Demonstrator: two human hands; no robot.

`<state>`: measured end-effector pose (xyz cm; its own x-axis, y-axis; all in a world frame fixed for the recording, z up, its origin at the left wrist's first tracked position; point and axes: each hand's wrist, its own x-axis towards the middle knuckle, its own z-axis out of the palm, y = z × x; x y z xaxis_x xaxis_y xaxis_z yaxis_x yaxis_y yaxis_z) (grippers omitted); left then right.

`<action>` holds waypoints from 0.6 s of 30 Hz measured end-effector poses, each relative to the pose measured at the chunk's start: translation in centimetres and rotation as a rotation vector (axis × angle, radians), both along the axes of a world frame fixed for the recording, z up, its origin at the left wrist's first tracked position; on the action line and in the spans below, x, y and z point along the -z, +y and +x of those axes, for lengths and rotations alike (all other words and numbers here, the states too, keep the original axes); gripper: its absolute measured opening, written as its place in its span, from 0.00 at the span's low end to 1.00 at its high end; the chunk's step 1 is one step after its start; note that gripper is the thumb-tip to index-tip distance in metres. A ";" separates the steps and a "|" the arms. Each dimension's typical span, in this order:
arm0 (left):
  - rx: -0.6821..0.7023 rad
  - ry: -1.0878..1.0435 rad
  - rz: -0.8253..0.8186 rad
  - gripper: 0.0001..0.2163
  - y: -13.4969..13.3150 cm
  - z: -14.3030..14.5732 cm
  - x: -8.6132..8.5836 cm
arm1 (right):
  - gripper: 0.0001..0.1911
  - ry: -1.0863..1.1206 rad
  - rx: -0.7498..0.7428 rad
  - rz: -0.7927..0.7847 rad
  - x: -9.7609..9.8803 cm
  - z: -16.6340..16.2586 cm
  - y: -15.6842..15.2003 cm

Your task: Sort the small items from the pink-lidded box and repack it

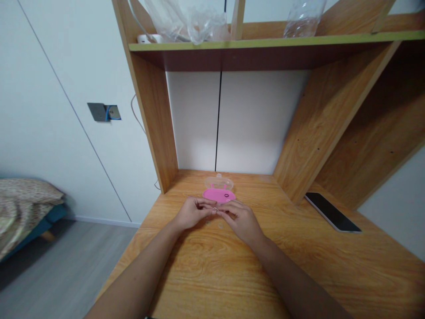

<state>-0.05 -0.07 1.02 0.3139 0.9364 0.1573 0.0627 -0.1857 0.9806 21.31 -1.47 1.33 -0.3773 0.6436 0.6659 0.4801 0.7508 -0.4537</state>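
Note:
Between the fingertips of both hands is a small pale loop (215, 209), like a tiny elastic band or ring; its exact kind is too small to make out. My left hand (192, 214) pinches it from the left. From the right, my right hand (242, 220) closes thumb and fingers on it. Just beyond the fingers lies an oval pink case (212, 194), its clear lid (219, 182) tipped back. A small black loop (225, 195) rests inside the case, whose near edge the fingers partly hide. Beneath the hands, faint clear loops (220, 226) lie on the wooden desk (212, 270).
A dark-screened tablet or phone (334, 212) lies on the right by an upright wooden panel (327, 119). Overhead, a shelf (265, 45) carries a plastic bag (192, 20) and a clear bottle (304, 20). At far left stands a bed (29, 204).

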 end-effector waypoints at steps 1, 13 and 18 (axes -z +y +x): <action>0.001 0.002 0.004 0.21 0.0 0.0 0.0 | 0.07 -0.001 0.003 -0.004 0.0 0.0 0.0; -0.087 0.285 0.278 0.13 -0.8 -0.1 -1.5 | 0.06 -0.007 0.059 -0.021 -0.2 0.0 -0.1; -0.078 0.286 0.306 0.12 -0.7 -0.2 -1.3 | 0.06 0.005 0.051 -0.023 0.0 -0.1 0.0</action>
